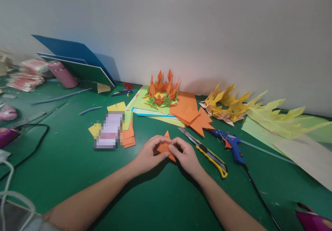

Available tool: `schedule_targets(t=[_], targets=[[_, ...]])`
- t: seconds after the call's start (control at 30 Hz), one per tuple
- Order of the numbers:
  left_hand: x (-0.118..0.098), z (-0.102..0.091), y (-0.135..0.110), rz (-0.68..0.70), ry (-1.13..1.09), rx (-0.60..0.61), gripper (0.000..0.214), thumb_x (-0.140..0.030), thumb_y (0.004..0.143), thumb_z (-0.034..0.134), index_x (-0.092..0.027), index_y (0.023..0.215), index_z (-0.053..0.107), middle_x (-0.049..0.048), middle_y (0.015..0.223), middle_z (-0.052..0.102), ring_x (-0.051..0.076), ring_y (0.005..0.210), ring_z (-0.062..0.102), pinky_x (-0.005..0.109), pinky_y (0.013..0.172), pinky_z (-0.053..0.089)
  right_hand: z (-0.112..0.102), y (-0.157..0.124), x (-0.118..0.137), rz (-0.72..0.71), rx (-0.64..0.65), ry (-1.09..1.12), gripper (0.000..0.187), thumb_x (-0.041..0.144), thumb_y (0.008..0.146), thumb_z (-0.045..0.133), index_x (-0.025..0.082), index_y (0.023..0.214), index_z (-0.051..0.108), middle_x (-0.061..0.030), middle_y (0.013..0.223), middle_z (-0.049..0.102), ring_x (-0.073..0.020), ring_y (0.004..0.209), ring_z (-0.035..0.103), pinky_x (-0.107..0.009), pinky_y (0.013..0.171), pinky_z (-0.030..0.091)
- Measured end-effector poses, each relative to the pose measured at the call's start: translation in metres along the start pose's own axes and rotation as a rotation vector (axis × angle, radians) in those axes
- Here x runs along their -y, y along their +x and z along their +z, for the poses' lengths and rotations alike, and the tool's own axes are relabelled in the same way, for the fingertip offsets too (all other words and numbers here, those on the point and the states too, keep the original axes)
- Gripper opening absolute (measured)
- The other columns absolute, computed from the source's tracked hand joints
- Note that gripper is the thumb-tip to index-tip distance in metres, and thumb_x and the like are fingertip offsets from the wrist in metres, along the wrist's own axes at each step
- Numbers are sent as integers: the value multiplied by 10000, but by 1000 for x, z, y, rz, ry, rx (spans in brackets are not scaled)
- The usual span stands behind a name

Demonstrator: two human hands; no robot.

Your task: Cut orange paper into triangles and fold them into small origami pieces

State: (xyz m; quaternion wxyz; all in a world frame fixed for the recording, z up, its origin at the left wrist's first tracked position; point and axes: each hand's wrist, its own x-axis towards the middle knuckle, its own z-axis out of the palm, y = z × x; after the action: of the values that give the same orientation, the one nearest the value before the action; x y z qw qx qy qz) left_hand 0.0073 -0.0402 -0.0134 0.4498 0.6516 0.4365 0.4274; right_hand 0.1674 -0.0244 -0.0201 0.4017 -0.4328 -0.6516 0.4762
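Note:
Between my two hands is a small piece of folded orange paper (164,147), with one point sticking up and another pointing down. My left hand (150,155) grips its left side, the thumb below and the fingers behind the top edge. My right hand (185,155) pinches the right side with thumb and forefinger. Just right of my hands lies a yellow utility knife (211,158), its blade out. A blue glue gun (233,144) rests farther right. An orange folded-paper crown (163,91) stands ahead on coloured sheets.
A blurred-out phone-like rectangle (109,130) lies left, beside small orange paper pieces (128,136). Yellow paper crowns (228,104) stand at the back right. A pink bottle (63,74) leans near blue boards (70,51). The glue gun's black cord (261,198) runs to the front right.

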Motion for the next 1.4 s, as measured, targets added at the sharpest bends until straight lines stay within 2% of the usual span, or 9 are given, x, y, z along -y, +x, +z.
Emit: schedule_targets(t=[0.2,0.43,0.57,0.7,0.8,1.03,1.2,1.4], targets=[[0,-1,2,-42,-78,-52,202,-234,734,662,-170,925,643,58,937,618,183,911,585,329,837,463,0,0,2,-10,20,-54,228,388,781,500,209,641,482,32,587,469,-127,542,423,-249,536,353],[-3,-5,3,-174,-231,-88,304,-284,659,744,-165,916,631,41,930,636,165,876,585,304,806,462,-1,-3,1,-113,53,-276,259,390,807,544,203,627,535,16,601,530,-157,623,491,-284,636,364],[-7,-5,3,-244,-310,-90,351,-303,614,783,-154,899,643,17,853,628,127,761,554,254,701,442,-1,-3,-2,-107,91,-219,269,371,833,500,201,627,529,9,623,542,-158,636,500,-286,661,368],[-7,-4,3,-376,-410,-85,475,-353,558,818,-136,942,642,-16,736,594,83,629,483,214,597,374,-1,-2,-2,-78,121,-128,274,382,838,478,201,636,517,7,631,527,-158,647,488,-276,648,362],[-6,-5,3,-419,-445,-103,536,-371,520,836,-129,957,640,-18,724,582,75,612,460,207,574,338,-1,-2,-2,-80,127,-65,304,392,852,450,204,616,486,12,613,502,-151,630,467,-263,616,350],[-7,-6,4,-401,-407,-91,443,-357,575,806,-143,918,623,-41,688,547,56,558,409,193,520,288,-1,-2,-1,-105,91,-68,335,415,862,431,205,600,444,21,589,449,-142,593,432,-256,573,328],[-10,-4,5,-325,-365,-67,357,-346,577,793,-144,787,588,-13,783,581,88,653,490,222,621,387,-1,-2,2,-106,71,-67,354,448,869,410,203,617,451,25,587,425,-138,588,413,-250,557,322],[-10,-3,3,-226,-243,-31,282,-322,621,754,-145,778,602,12,795,578,130,736,519,264,694,423,0,-3,0,-97,70,-74,317,409,863,429,194,637,486,23,598,451,-132,590,422,-241,553,327]])
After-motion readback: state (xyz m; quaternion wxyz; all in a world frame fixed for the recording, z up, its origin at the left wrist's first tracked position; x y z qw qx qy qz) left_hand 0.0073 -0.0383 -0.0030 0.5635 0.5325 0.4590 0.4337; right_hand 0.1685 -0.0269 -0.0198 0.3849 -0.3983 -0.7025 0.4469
